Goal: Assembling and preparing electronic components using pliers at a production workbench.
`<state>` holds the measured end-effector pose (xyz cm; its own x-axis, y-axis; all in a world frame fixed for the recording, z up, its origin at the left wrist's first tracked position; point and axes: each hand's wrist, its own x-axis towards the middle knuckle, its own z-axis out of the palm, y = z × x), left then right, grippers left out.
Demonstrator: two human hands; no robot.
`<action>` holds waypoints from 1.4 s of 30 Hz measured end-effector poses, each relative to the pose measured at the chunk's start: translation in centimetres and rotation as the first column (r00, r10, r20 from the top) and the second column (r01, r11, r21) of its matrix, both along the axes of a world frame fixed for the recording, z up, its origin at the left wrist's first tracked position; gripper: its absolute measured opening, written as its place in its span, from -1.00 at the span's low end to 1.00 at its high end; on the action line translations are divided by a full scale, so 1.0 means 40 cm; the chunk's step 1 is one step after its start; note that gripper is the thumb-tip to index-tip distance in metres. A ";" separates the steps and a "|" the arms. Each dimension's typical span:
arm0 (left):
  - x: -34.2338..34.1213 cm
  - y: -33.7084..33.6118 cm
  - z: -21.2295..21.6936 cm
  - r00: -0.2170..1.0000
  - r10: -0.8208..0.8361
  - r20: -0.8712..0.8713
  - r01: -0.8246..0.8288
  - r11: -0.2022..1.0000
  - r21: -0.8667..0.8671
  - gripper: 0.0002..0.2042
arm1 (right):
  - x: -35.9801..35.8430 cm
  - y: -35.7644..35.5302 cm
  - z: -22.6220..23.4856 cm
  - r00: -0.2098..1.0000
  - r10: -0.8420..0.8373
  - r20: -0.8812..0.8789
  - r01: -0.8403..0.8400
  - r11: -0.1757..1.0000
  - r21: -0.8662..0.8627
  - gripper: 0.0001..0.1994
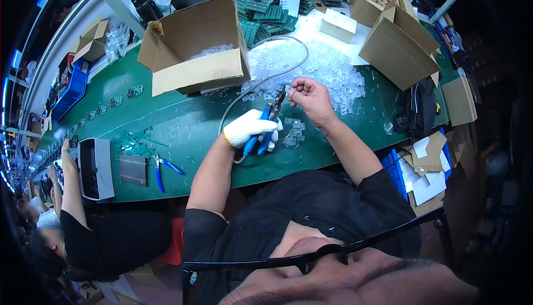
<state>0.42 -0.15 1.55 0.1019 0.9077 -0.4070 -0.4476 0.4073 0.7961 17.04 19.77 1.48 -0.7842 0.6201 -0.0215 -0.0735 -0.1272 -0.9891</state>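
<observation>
Clock bearings run from the pliers. I have the left hand (247, 129), white-gloved, wrapped around the blue handles of the pliers (265, 128), their nose tilted up toward one o'clock. The right hand (308, 99), bare, is at two o'clock: fingertips drawn together on a small clear piece (289, 89) at the plier tips, too small for me to make out its shape.

A broad heap of clear pieces (327, 72) spreads at one to two o'clock on the green counter (191, 119). I log a smaller cluster (294, 132) at four, near the gloved fingers. At ten, an open cardboard box (200, 77) with more clear pieces inside. Green circuit boards (272, 13) pile up at twelve. At eight, I note blue-handled cutters (160, 177) lying beside a dark flat block (133, 170); green scraps (136, 143) sit near nine.
</observation>
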 end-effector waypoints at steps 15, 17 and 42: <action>0.007 -0.003 0.008 0.999 0.012 -0.031 -0.012 1.000 0.016 -0.59 | 0.010 0.004 -0.023 0.994 -0.036 -0.106 0.031 0.998 -0.051 -0.83; 0.005 -0.004 0.014 0.998 -0.027 -0.059 0.026 1.000 -0.016 -0.57 | 0.008 0.002 -0.019 0.988 -0.050 -0.145 0.032 0.992 -0.123 -0.82; -0.004 -0.004 -0.011 1.000 -0.031 0.006 0.031 0.999 0.015 -0.51 | 0.012 0.011 0.000 0.997 0.052 -0.049 -0.060 0.985 -0.162 -0.77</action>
